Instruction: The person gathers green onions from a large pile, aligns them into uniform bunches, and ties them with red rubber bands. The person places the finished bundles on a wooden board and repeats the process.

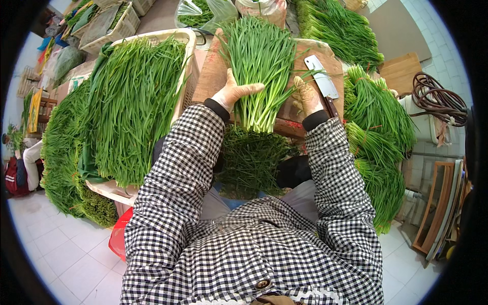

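A thick bunch of green chives (pixel 261 68) lies on a wooden board (pixel 207 78), its pale stem ends pointing towards me and overhanging the near edge. My left hand (pixel 240 89), in a thin glove, clasps the bunch from the left, thumb across the stems. On the right side my right hand (pixel 305 95), also gloved, is beside the bunch with its fingers apart; a few stray leaves pass by its fingertips. Just right of that hand a cleaver (pixel 322 78) rests on the board, its dark handle towards me. Loose green trimmings (pixel 255 164) are heaped below the board.
A white plastic crate (pixel 190 65) piled with chives (pixel 133 106) stands left. Tied chive bundles (pixel 377 141) are stacked right, with more chives (pixel 339 30) behind. A coiled brown hose (pixel 436 99) and wooden frames (pixel 434 206) are far right. A person (pixel 32 167) sits far left.
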A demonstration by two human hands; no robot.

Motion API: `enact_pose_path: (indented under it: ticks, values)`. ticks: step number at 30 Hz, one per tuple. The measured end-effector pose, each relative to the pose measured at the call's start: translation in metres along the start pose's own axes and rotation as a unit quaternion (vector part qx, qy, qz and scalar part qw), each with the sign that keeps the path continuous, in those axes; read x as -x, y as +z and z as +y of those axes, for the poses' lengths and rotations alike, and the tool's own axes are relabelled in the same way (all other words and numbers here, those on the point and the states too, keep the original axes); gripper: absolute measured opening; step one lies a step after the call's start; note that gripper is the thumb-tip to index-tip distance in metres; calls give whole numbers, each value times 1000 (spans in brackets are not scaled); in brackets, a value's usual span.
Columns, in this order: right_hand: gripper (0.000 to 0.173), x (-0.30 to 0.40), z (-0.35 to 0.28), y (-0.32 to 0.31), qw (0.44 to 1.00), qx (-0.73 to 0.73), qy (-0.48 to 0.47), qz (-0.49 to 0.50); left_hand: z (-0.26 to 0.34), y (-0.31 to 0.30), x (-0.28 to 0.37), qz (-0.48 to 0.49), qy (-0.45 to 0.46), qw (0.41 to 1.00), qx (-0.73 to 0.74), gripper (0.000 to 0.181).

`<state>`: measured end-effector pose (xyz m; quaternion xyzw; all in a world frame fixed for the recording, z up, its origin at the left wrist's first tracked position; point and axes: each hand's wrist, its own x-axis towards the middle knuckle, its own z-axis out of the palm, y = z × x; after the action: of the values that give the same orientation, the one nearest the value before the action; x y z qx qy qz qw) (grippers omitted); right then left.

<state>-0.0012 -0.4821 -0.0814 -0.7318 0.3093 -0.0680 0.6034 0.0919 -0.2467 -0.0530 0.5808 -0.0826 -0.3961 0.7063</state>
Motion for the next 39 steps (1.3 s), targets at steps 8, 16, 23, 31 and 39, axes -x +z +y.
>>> enact_pose_path:
  ticks: [8,16,23,31,39]
  values:
    - [26,39,-44,16,934,111,-320,116,-10,-4,-2,-16,38,997,65,99]
    - [65,42,-45,27,898,127,-360,220,-22,-10,-8,-52,37,988,143,81]
    - [30,44,-61,27,854,251,-429,155,-2,13,7,-25,38,996,78,106]
    - [21,55,-79,40,842,440,-302,73,-45,3,-22,62,124,988,-65,114]
    - [30,48,-96,66,689,687,-231,10,-18,30,-5,201,19,910,-363,135]
